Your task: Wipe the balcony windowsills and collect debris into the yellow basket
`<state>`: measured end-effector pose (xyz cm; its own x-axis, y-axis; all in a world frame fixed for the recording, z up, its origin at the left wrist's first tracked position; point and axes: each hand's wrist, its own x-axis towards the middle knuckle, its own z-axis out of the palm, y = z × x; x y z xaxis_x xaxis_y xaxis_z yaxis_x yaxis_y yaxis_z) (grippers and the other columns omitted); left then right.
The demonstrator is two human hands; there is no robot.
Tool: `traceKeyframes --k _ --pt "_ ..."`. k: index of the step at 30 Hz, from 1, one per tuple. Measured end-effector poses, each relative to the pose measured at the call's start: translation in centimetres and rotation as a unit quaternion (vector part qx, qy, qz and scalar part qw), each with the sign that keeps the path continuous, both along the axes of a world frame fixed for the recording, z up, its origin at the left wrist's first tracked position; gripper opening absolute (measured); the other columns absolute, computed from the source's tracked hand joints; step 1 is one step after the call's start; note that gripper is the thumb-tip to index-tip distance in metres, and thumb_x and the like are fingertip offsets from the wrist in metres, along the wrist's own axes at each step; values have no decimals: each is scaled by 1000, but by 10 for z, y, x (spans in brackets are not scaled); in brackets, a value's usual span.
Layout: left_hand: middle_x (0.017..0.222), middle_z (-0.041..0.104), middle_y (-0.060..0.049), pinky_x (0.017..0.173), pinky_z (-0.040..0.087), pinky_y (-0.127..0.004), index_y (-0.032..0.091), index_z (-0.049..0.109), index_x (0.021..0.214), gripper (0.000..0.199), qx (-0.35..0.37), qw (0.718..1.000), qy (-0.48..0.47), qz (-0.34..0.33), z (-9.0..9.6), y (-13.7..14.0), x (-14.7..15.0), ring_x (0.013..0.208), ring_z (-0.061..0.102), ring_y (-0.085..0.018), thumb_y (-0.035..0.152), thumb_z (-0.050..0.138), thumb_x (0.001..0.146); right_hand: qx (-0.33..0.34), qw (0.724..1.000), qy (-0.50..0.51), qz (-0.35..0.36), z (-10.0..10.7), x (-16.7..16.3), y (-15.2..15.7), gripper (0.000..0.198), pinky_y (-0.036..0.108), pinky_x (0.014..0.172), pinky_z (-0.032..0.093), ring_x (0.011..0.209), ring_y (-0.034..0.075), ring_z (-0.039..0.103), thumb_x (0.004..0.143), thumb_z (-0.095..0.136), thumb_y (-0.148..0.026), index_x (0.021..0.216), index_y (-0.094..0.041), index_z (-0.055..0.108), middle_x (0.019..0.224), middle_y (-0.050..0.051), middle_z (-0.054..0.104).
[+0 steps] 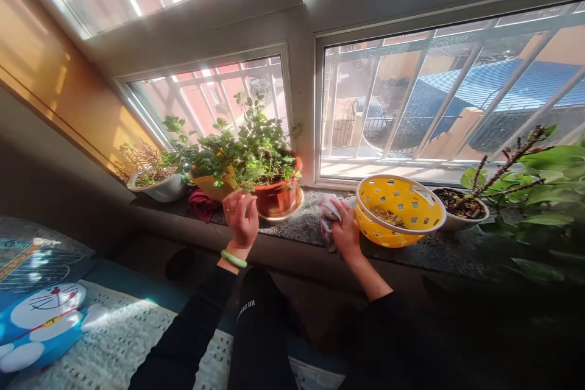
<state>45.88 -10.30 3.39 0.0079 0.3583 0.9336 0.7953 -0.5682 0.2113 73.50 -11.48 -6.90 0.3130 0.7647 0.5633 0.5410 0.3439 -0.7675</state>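
Observation:
My right hand [346,231] is closed around a crumpled, greyish-white cloth [329,216] at the stone windowsill [299,225], just left of a yellow plastic basket [388,237]. Dry plant bits lie inside the basket. My left hand [242,222], with a pale green bangle [234,258] on its wrist, is raised in front of a leafy green plant [260,146] in a red-brown pot [274,200]. Its fingers are curled up by the lowest leaves; whether anything is between them is hidden. A saucer [292,208] sits under that pot.
Left on the sill stand a white pot [162,186] with a sparse plant and a dark red cloth [202,205]. Another pot [461,210] and large leaves [548,189] are on the right. Barred windows rise behind. A blue plush toy [46,323] lies at lower left.

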Motion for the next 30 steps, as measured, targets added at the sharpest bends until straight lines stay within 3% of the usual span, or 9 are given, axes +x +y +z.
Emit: traceKeyframes --k 3,5,8,11,15,21,26,30 --pt "112 71 -11 101 51 -38 22 68 110 25 -133 972 145 -130 -19 -15 42 111 66 -21 17 47 98 26 1000 -8 -4 -3 -1 -3 60 48 115 39 129 25 53 76 43 -7 130 -24 64 135 10 57" --pt "126 67 -15 103 51 -38 18 64 121 34 -258 942 199 -80 -26 -12 74 118 64 -23 14 42 97 33 999 -7 -4 -4 0 -3 58 48 114 40 130 25 53 78 43 -8 130 -24 64 134 10 58" --pt "128 65 -20 98 53 -38 11 58 129 38 -425 864 268 31 -23 6 110 116 67 -26 12 41 96 30 1000 0 -3 -5 2 -2 55 48 114 40 130 25 53 80 43 -9 129 -24 65 133 10 59" --pt "115 68 -21 91 55 -37 8 58 126 36 -491 814 299 78 -15 23 130 108 70 -28 10 42 94 32 999 9 4 -5 3 -2 57 48 114 40 129 25 54 78 43 -8 129 -24 65 132 10 60" --pt "114 67 -22 89 55 -37 8 62 119 33 -503 811 279 107 -13 31 141 109 70 -30 10 42 93 36 999 22 14 -5 3 -3 59 48 114 40 130 25 53 77 42 -7 129 -25 64 133 9 60" --pt "117 68 -21 93 53 -32 8 66 114 35 -502 818 249 132 -26 31 145 110 68 -26 6 37 94 33 999 27 18 -2 2 -5 59 47 115 39 130 24 53 77 41 -8 128 -22 65 132 10 61" --pt "115 67 -20 93 53 -32 9 66 111 33 -465 837 251 142 -37 34 141 108 68 -25 8 37 97 37 999 32 22 1 2 -7 58 47 115 39 130 24 53 77 41 -8 127 -22 65 131 11 62" --pt "110 67 -19 84 56 -32 9 65 112 31 -418 858 265 135 -44 42 136 98 70 -23 6 38 96 36 999 34 23 2 2 -7 58 48 115 39 131 25 53 76 41 -8 127 -22 65 132 11 62"
